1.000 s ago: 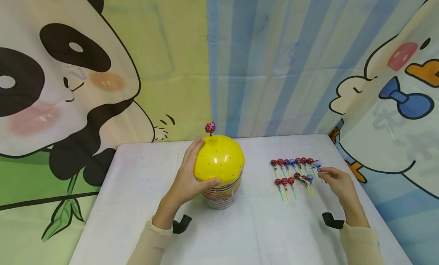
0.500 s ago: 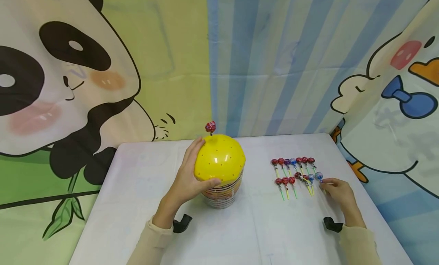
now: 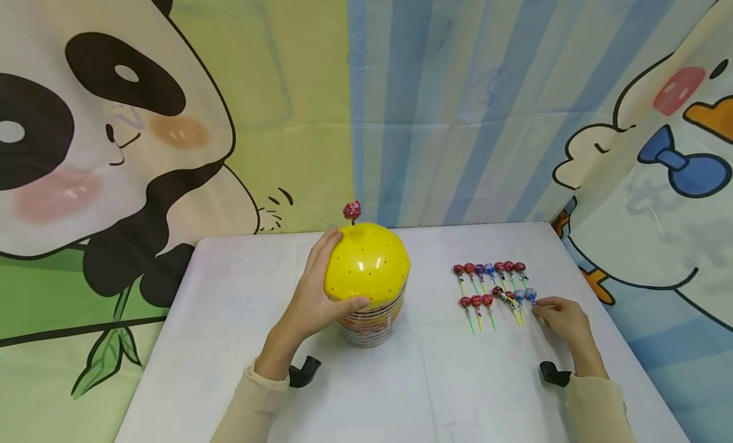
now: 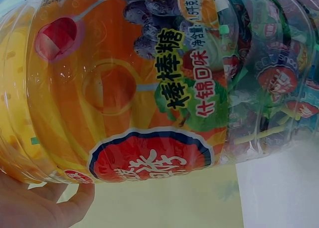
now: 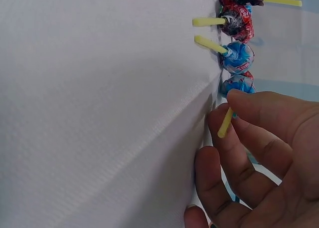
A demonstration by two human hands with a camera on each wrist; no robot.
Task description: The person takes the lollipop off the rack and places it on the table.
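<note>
A clear jar (image 3: 369,328) with a rounded yellow lid (image 3: 368,265) stands on the table, and one red lollipop (image 3: 352,210) sticks up from the lid. My left hand (image 3: 315,296) grips the jar at the lid, thumb across the front and fingers around the left side. In the left wrist view the jar's orange label (image 4: 124,88) shows, with wrapped lollipops inside. My right hand (image 3: 567,319) pinches a blue-wrapped lollipop (image 5: 238,83) by its yellow stick (image 5: 225,124). That lollipop lies at the right end of the nearer row, beside another blue lollipop (image 5: 238,57).
Two rows of lollipops lie on the white table (image 3: 469,379) right of the jar, the farther row led by a red lollipop (image 3: 459,269). The table's back edge meets a cartoon-printed curtain (image 3: 286,112).
My right hand has brought the blue lollipop from the right end of the farther row to the right end of the nearer row. The left hand stays on the jar.
</note>
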